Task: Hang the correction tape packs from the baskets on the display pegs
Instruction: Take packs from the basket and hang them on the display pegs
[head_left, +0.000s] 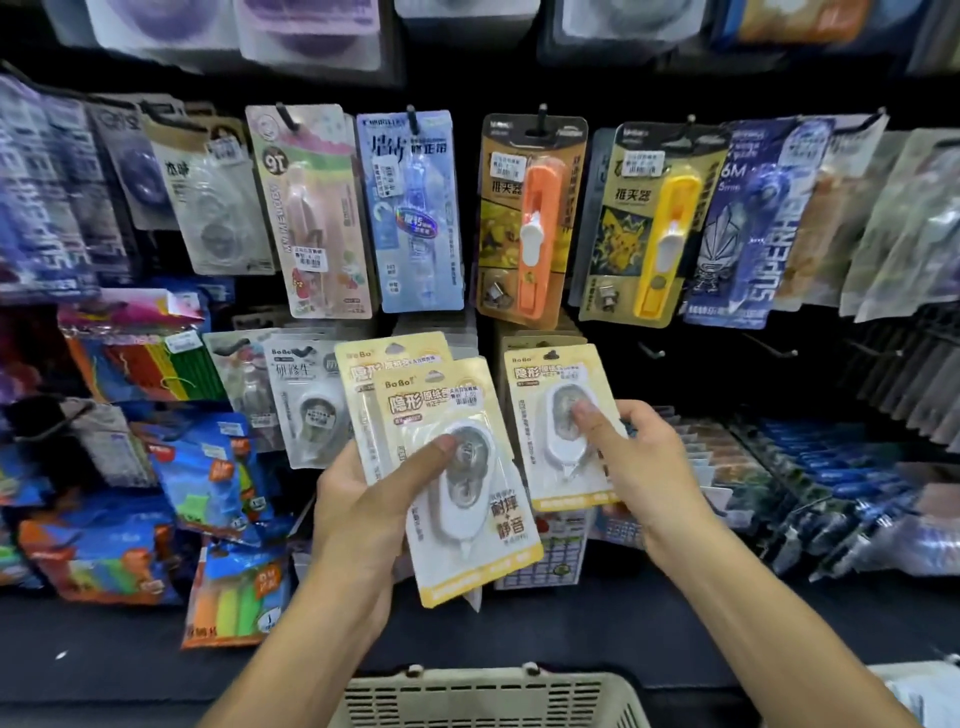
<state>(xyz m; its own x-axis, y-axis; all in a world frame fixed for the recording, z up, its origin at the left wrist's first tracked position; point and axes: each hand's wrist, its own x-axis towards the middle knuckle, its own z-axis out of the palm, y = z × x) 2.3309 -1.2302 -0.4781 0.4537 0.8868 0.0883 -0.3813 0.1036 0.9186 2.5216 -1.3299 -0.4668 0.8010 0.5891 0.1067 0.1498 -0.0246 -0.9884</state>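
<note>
two pale yellow carded correction tape packs with white dispensers under clear blisters (457, 483) sit fanned and tilted, one overlapping the other, left of centre; a third matching pack (563, 426) stands upright just right, near a beige slotted plastic basket (488, 699).

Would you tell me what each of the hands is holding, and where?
Left hand: stacked yellow packs, thumb on blister. Right hand: single pack, likewise.
</note>
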